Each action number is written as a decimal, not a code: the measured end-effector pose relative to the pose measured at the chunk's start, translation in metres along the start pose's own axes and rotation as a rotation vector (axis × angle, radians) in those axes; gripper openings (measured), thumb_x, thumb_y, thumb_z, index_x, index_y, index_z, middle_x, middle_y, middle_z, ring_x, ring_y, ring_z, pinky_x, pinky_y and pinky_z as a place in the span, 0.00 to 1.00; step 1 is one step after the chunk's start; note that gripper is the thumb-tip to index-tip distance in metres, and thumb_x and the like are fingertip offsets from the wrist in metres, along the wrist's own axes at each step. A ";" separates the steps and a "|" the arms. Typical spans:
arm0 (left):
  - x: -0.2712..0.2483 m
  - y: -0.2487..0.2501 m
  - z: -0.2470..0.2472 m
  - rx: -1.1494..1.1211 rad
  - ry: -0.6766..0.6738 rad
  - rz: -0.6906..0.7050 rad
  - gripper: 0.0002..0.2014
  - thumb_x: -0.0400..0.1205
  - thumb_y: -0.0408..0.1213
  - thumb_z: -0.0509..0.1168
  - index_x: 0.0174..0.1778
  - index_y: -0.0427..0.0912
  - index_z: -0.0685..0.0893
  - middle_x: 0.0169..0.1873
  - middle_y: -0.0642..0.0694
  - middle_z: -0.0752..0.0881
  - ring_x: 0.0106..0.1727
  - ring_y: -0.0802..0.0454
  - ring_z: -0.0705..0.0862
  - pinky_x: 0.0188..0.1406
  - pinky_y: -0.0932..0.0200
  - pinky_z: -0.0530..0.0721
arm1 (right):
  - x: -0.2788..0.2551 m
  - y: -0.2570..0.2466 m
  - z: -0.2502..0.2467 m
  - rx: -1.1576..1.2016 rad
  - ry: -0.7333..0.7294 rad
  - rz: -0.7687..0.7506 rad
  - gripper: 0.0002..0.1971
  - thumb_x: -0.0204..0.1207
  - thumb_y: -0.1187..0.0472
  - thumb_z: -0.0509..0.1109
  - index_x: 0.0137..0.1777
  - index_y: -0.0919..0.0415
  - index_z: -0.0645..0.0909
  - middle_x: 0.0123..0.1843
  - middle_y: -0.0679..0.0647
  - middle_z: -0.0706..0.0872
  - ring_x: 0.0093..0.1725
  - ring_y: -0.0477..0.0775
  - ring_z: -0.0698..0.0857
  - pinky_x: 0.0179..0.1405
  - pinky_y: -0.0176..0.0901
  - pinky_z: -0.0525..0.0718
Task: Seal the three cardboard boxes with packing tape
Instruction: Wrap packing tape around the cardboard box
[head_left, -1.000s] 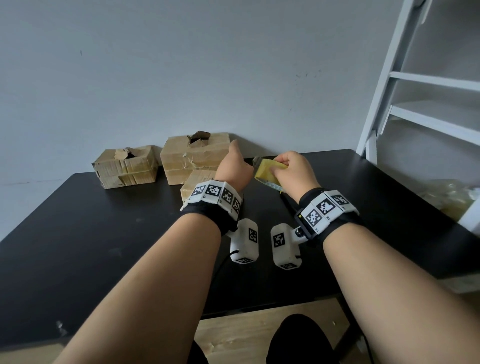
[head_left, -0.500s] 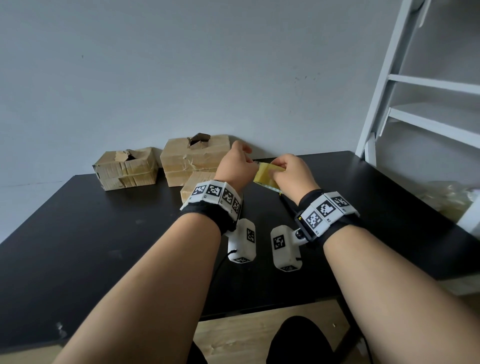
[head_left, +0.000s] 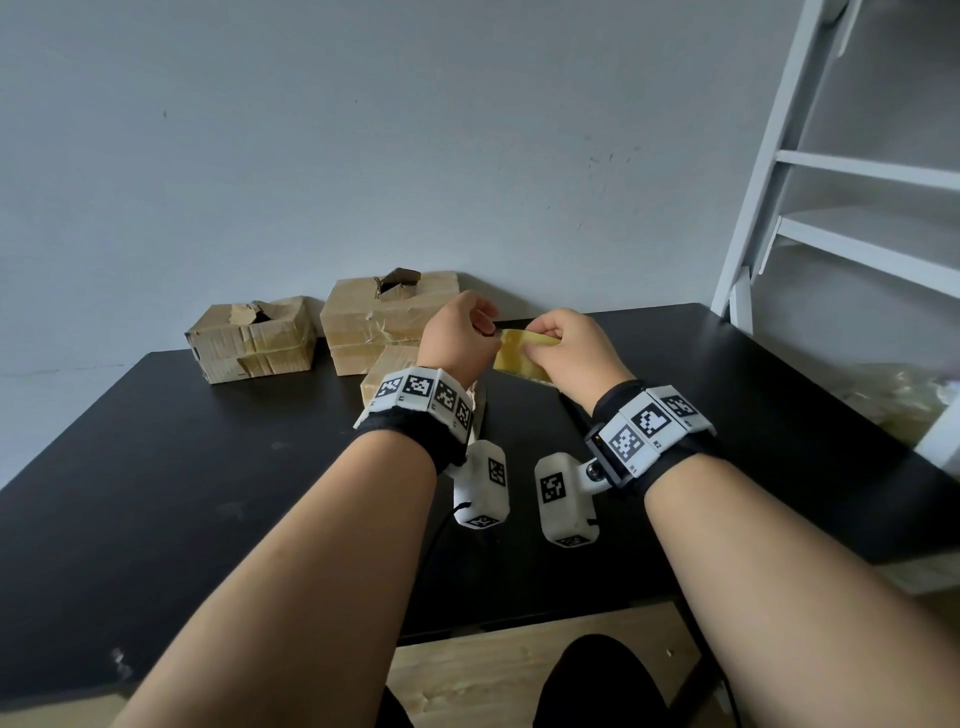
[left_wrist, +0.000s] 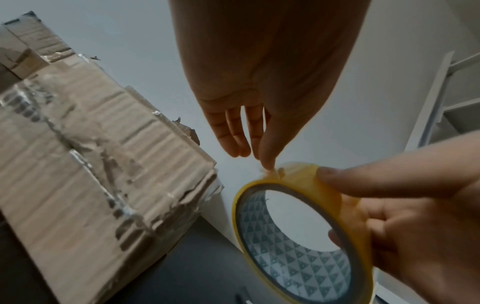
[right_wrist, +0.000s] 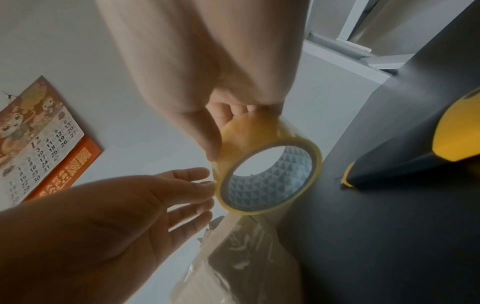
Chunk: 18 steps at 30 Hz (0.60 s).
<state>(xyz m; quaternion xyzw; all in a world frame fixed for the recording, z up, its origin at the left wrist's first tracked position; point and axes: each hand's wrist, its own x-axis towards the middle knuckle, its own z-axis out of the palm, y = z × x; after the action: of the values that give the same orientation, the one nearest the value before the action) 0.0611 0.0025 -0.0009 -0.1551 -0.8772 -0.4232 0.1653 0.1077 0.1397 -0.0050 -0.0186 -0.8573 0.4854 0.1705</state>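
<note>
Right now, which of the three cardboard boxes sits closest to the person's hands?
The smallest box, partly hidden behind the left hand. It sits forward on the black table, while the torn-top boxes, one at far left and one behind it, stand by the wall.

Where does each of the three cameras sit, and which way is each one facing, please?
Head: worn on the head, looking forward and down at the black table, three cardboard boxes and both forearms.
Left wrist: looks along the left hand, whose fingers pick at the tape roll; a box alongside.
Right wrist: looks along the right hand gripping the roll; a wall calendar behind.
Shared: all three views show the roll and both hands.
</note>
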 end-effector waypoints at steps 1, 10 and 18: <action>0.001 -0.001 -0.001 -0.017 -0.008 -0.014 0.15 0.75 0.31 0.71 0.58 0.41 0.81 0.46 0.49 0.84 0.47 0.53 0.82 0.45 0.62 0.77 | 0.000 0.000 0.000 0.009 0.003 0.000 0.06 0.79 0.64 0.69 0.54 0.55 0.82 0.52 0.51 0.87 0.51 0.52 0.86 0.46 0.42 0.84; -0.001 -0.001 0.000 -0.230 -0.065 -0.180 0.19 0.77 0.27 0.63 0.65 0.39 0.81 0.50 0.40 0.89 0.52 0.45 0.87 0.59 0.45 0.85 | -0.002 0.000 0.000 0.012 0.025 0.006 0.07 0.80 0.64 0.67 0.55 0.57 0.83 0.50 0.51 0.87 0.49 0.52 0.86 0.49 0.47 0.86; -0.002 -0.001 0.000 -0.191 -0.068 -0.124 0.14 0.75 0.30 0.72 0.56 0.41 0.82 0.40 0.47 0.88 0.40 0.51 0.86 0.48 0.54 0.87 | 0.000 0.003 0.000 0.026 0.041 0.017 0.07 0.80 0.64 0.68 0.56 0.59 0.83 0.50 0.51 0.87 0.49 0.51 0.85 0.38 0.34 0.80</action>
<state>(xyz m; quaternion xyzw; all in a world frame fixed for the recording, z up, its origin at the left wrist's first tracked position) 0.0625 0.0012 -0.0025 -0.1299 -0.8458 -0.5089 0.0935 0.1072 0.1417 -0.0075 -0.0336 -0.8472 0.4972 0.1843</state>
